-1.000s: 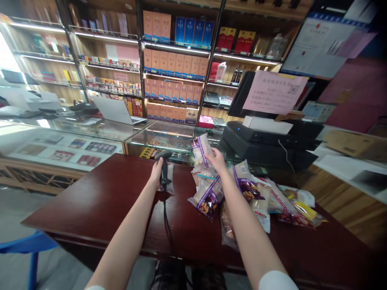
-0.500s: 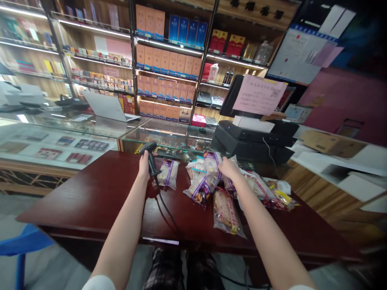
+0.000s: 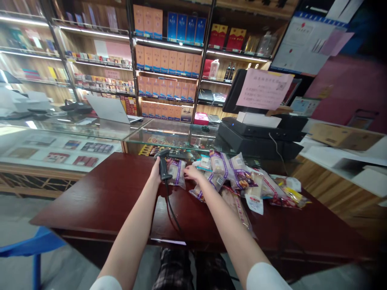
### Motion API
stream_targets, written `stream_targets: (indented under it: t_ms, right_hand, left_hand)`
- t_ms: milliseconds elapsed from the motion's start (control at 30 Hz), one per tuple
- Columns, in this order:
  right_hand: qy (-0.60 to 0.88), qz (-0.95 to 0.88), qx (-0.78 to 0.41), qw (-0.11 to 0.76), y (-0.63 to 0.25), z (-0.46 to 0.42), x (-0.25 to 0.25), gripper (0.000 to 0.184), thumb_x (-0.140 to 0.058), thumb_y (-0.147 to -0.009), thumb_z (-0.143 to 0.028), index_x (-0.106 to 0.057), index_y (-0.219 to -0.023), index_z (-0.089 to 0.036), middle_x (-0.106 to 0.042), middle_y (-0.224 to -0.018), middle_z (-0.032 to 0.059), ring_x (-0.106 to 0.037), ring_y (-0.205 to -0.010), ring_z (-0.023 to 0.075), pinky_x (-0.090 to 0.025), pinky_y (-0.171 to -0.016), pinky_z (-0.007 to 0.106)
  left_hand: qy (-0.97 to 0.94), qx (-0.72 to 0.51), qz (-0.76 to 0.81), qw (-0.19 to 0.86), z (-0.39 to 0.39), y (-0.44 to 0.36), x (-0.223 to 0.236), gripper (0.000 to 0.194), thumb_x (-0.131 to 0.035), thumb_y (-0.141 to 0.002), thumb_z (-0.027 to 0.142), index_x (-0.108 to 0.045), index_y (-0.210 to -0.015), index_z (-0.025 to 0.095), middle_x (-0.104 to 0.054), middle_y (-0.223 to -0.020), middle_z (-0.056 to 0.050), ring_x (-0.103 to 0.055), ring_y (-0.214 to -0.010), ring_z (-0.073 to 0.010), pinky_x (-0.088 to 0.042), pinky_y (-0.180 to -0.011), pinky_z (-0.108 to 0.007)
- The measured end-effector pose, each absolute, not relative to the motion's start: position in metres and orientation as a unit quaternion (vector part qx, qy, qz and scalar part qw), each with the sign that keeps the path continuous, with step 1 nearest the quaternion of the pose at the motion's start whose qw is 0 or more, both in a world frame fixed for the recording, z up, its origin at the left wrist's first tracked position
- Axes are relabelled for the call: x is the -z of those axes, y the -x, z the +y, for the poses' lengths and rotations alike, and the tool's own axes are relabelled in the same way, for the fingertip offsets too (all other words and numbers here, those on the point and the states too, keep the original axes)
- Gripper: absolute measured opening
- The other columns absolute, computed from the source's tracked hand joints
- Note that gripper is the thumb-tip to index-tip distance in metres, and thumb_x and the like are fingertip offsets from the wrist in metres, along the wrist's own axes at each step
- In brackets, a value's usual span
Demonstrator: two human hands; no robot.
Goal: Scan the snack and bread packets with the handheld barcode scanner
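My left hand (image 3: 156,172) is wrapped round the grip of a black barcode scanner (image 3: 163,164), whose cable (image 3: 171,209) trails toward me over the dark red table (image 3: 99,197). My right hand (image 3: 192,172) reaches left, fingers closing on the edge of a clear snack packet with a purple stripe (image 3: 177,172) lying just behind the scanner. To its right a heap of several similar snack packets (image 3: 242,179) spreads across the table.
A black cash register with a screen and a pink notice (image 3: 260,133) stands at the back right. Glass display counters (image 3: 90,133) with a laptop (image 3: 110,109) run to the left. Shelves of boxed goods (image 3: 167,60) fill the back wall. A blue chair (image 3: 27,245) is at lower left.
My right hand put down the packet it held up, then moved left from the heap to the packet beside the scanner. The left hand kept its hold on the scanner.
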State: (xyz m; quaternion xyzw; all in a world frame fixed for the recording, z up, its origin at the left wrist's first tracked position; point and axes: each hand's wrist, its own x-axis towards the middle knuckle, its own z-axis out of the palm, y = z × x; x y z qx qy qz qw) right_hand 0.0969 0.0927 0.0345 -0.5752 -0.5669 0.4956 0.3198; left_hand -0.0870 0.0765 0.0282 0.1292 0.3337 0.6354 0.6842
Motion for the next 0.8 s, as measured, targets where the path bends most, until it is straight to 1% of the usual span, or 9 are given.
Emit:
stream_targets:
  t_ms: [100,167,300,400,467,533,633,700,800]
  right_hand:
    - [0.569,-0.537,-0.526,0.334,-0.093,0.098,-0.026,0.017,-0.073,-0.075,-0.014,-0.056,-0.073,-0.017,-0.058,-0.061,-0.0020,-0.058,-0.058,0.0113,-0.052,-0.056,0.022]
    - [0.563,-0.517,-0.546,0.342,-0.095,0.101,-0.025,0.018,-0.074,-0.074,-0.014,-0.057,-0.077,-0.018,-0.061,-0.065,-0.0015,-0.059,-0.059,0.0109,-0.051,-0.054,0.021]
    - [0.542,-0.484,-0.588,0.356,-0.098,0.107,-0.031,0.020,-0.075,-0.074,-0.020,-0.056,-0.082,-0.019,-0.062,-0.066,-0.0019,-0.059,-0.057,0.0112,-0.054,-0.057,0.025]
    - [0.523,-0.477,-0.601,0.371,-0.096,0.113,-0.041,0.025,-0.076,-0.072,-0.020,-0.053,-0.083,-0.020,-0.060,-0.063,-0.0039,-0.059,-0.054,0.0124,-0.055,-0.058,0.028]
    - [0.510,-0.481,-0.597,0.389,-0.095,0.117,-0.053,0.029,-0.075,-0.069,-0.017,-0.051,-0.087,-0.022,-0.059,-0.063,-0.0050,-0.059,-0.055,0.0133,-0.054,-0.058,0.028]
    - [0.497,-0.490,-0.586,0.411,-0.097,0.121,-0.069,0.031,-0.071,-0.067,-0.013,-0.052,-0.089,-0.022,-0.061,-0.067,-0.0046,-0.060,-0.058,0.0135,-0.053,-0.058,0.026]
    - [0.468,-0.510,-0.561,0.453,-0.109,0.128,-0.095,0.033,-0.068,-0.065,-0.013,-0.055,-0.095,-0.022,-0.065,-0.078,-0.0031,-0.063,-0.066,0.0136,-0.053,-0.063,0.025]
    - [0.448,-0.525,-0.532,0.490,-0.124,0.132,-0.107,0.040,-0.068,-0.064,-0.015,-0.055,-0.102,-0.022,-0.067,-0.086,-0.0014,-0.065,-0.074,0.0155,-0.054,-0.068,0.026]
    - [0.449,-0.517,-0.505,0.525,-0.153,0.134,-0.112,0.050,-0.068,-0.063,-0.019,-0.052,-0.110,-0.024,-0.068,-0.092,-0.0005,-0.066,-0.082,0.0172,-0.054,-0.074,0.028]
  left_hand:
    - [-0.111,-0.646,0.305,0.691,0.077,0.085,-0.028,0.046,-0.047,-0.098,0.048,-0.068,-0.101,0.007,-0.073,-0.079,-0.012,-0.072,-0.070,-0.0176,-0.057,-0.057,-0.023]
    - [-0.105,-0.641,0.290,0.703,0.077,0.084,-0.029,0.048,-0.044,-0.098,0.049,-0.067,-0.101,0.007,-0.072,-0.077,-0.012,-0.072,-0.069,-0.0188,-0.056,-0.054,-0.024]
    - [-0.116,-0.630,0.277,0.716,0.074,0.085,-0.032,0.052,-0.038,-0.099,0.051,-0.067,-0.093,0.008,-0.072,-0.075,-0.013,-0.072,-0.067,-0.0199,-0.049,-0.043,-0.022]
    - [-0.142,-0.634,0.250,0.718,0.071,0.085,-0.034,0.056,-0.036,-0.098,0.055,-0.067,-0.092,0.009,-0.072,-0.079,-0.015,-0.073,-0.072,-0.0224,-0.047,-0.042,-0.023]
    - [-0.158,-0.643,0.225,0.715,0.069,0.084,-0.036,0.058,-0.037,-0.097,0.058,-0.068,-0.095,0.009,-0.073,-0.083,-0.016,-0.073,-0.078,-0.0238,-0.052,-0.049,-0.026]
    - [-0.163,-0.662,0.207,0.702,0.066,0.082,-0.041,0.054,-0.040,-0.097,0.057,-0.068,-0.097,0.010,-0.073,-0.085,-0.014,-0.073,-0.083,-0.0237,-0.059,-0.064,-0.032]
    - [-0.169,-0.687,0.189,0.681,0.062,0.079,-0.048,0.045,-0.044,-0.097,0.051,-0.068,-0.097,0.013,-0.073,-0.085,-0.010,-0.072,-0.088,-0.0215,-0.058,-0.086,-0.040]
    - [-0.186,-0.682,0.206,0.676,0.060,0.077,-0.051,0.045,-0.043,-0.098,0.048,-0.068,-0.095,0.011,-0.072,-0.084,-0.010,-0.071,-0.085,-0.0199,-0.057,-0.087,-0.037]
    - [-0.261,-0.636,0.267,0.676,0.058,0.077,-0.051,0.047,-0.046,-0.098,0.046,-0.069,-0.097,0.006,-0.068,-0.074,-0.011,-0.067,-0.067,-0.0150,-0.057,-0.069,-0.026]
